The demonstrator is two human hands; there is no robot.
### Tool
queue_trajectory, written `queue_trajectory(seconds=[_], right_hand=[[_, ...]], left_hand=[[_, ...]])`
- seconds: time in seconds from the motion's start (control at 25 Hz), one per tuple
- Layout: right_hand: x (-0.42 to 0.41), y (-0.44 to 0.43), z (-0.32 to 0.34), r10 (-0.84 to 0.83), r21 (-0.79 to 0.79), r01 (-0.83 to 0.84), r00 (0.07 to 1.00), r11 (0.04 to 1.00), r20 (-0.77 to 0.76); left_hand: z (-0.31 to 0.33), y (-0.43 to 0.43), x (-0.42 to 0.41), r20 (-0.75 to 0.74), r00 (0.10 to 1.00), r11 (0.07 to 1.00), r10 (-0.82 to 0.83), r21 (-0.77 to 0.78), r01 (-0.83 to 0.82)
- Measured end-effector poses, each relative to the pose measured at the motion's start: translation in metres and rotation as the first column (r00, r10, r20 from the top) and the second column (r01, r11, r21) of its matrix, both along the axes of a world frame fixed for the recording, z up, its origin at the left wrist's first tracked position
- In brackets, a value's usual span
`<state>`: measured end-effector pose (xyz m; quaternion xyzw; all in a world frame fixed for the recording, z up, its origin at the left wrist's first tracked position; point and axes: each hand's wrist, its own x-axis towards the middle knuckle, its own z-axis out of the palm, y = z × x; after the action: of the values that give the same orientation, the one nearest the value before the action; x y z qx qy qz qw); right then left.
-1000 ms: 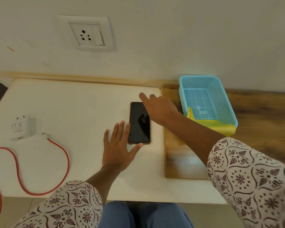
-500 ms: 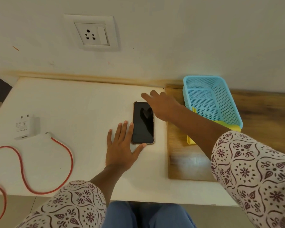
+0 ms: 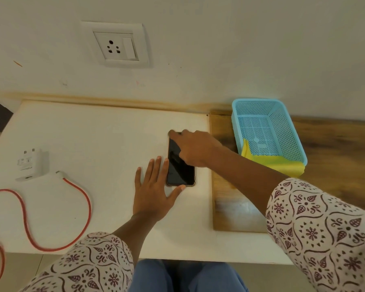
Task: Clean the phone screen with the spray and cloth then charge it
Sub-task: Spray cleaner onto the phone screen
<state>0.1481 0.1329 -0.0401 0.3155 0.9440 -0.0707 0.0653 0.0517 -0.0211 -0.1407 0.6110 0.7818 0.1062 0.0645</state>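
Observation:
A black phone [image 3: 180,171] lies face up on the white table [image 3: 105,140]. My left hand [image 3: 152,192] rests flat beside it, fingers spread along its left edge and thumb at its near end. My right hand [image 3: 195,147] reaches across and covers the phone's far end, fingertips at the top left corner. A yellow cloth [image 3: 276,162] hangs over the near edge of the blue basket [image 3: 253,101]. A white charger adapter [image 3: 31,163] with a red cable [image 3: 88,205] lies at the left. No spray bottle is in view.
A wall socket [image 3: 116,46] with a switch sits above the table's back edge. A wooden board [image 3: 230,203] lies to the right of the phone and carries the basket. The red cable loops off the table's left front edge.
My right hand's fingers have come down from beyond the phone onto its far end. My left hand has stayed flat by the phone.

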Motion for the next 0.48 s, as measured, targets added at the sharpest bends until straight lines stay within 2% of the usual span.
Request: queue_trajectory(seconds=[0.08, 0.2, 0.48], right_hand=[[-0.003, -0.019, -0.002, 0.090, -0.079, -0.090, 0.996, 0.993, -0.013], [0.003, -0.039, -0.009, 0.178, -0.157, -0.168, 0.983, 0.973, 0.047], [0.016, -0.046, -0.006, 0.245, -0.161, -0.227, 0.964, 0.961, 0.106]], left_hand=[[0.001, 0.000, 0.000, 0.003, 1.000, 1.000, -0.002, -0.003, 0.002], [0.002, 0.000, -0.001, 0.010, 1.000, 1.000, -0.012, -0.012, 0.012], [0.002, -0.002, -0.001, 0.023, 1.000, 1.000, -0.020, -0.016, 0.021]])
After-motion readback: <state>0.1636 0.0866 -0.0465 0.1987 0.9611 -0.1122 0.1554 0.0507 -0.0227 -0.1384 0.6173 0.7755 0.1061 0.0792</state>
